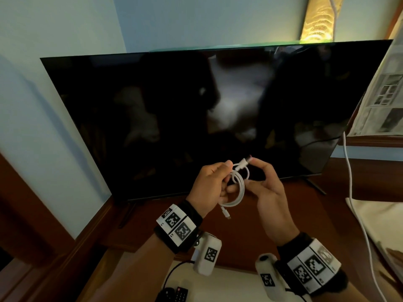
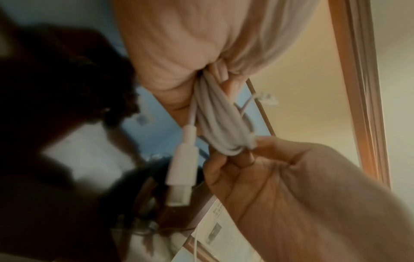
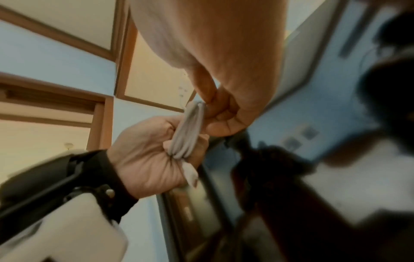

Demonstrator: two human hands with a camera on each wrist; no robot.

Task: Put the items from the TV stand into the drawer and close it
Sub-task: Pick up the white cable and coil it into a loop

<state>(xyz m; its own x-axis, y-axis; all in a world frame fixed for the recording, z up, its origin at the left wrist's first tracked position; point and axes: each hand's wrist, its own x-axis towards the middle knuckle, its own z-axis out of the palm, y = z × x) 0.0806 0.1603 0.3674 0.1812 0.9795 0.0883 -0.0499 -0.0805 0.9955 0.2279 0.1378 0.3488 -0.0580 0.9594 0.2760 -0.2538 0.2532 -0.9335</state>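
Left hand (image 1: 208, 186) grips the coiled cable (image 1: 236, 188), right hand (image 1: 267, 188) pinches its plug end; a slack grip could let the loops spring apart.

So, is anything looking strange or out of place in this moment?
Nothing is damaged or spilled. The left hand grips a coiled white cable with one plug dangling loose, and the right hand pinches the other end in front of the TV.
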